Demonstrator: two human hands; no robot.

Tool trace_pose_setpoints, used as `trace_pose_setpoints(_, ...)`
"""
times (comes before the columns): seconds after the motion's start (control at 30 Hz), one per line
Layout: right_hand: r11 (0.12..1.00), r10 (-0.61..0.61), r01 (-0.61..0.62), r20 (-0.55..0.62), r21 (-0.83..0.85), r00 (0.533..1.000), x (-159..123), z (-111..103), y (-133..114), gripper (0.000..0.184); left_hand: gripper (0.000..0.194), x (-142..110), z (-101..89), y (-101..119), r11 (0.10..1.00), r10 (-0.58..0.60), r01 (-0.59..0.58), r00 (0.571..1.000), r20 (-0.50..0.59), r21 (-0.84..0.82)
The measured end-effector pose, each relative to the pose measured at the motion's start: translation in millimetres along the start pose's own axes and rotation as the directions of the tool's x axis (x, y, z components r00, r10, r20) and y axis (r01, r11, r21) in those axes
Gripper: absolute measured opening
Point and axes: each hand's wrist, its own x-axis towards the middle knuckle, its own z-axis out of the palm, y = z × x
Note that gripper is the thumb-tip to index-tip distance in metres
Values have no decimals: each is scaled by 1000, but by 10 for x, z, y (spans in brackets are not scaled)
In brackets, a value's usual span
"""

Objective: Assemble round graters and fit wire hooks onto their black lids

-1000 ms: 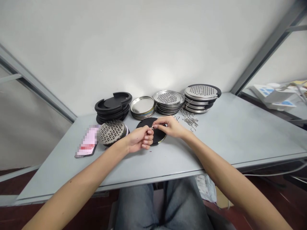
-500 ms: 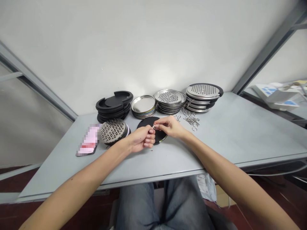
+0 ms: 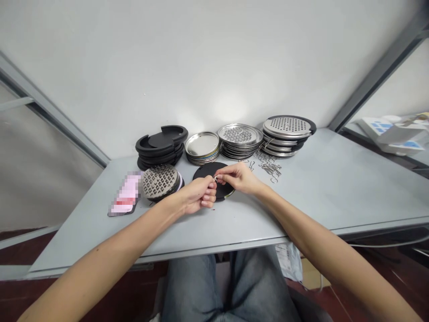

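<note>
My left hand [image 3: 200,195] is closed, its fingers curled in and its thumb pressed against a small shiny metal piece [image 3: 215,179]. From the other side, my right hand [image 3: 239,177] pinches the same piece between thumb and fingertips. Its exact shape is mostly covered by the fingers. Below both hands a round black disc [image 3: 205,170] lies on the table, partly hidden by them. Loose metal hooks with rings [image 3: 271,170] are scattered to the right of my right hand. Left of my left hand sits a stack topped by a perforated metal grater disc [image 3: 160,180].
Along the wall stand black ring-shaped holders [image 3: 161,145], plain metal discs [image 3: 202,145], grater discs [image 3: 240,136] and graters in black holders [image 3: 288,127]. A phone [image 3: 125,194] lies at the left of the grey table [image 3: 335,188]. Metal frame posts rise on both sides.
The view has shifted slightly, so the stacks appear a little further right. Both hands keep the same pinch on the metal piece.
</note>
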Motion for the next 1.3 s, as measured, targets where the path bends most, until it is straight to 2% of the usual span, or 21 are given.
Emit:
trace_pose_setpoints(0.13,1000,12,-12,-12,16,1000,2,34,10,22,28,0,-16,5,999,-34,34,999,-16,-11)
trace_pose_setpoints(0.53,999,21,-22,-16,-28,1000,-14,131,21,20,31,-34,-121,13,987,-133,136,990,40,-86)
trace_pose_setpoints(0.87,999,22,-22,-23,-24,999,-3,92,27,22,30,2,-131,18,985,-126,134,989,79,-109)
trace_pose_setpoints(1.1,1000,-9,9,-5,-22,1000,9,33,36,21,27,-24,-127,-2,987,-90,109,984,152,-120)
trace_pose_setpoints(1.3,985,-100,105,42,-133,994,2,-13,-8,20,25,3,-205,-14,983,-109,145,954,278,-114)
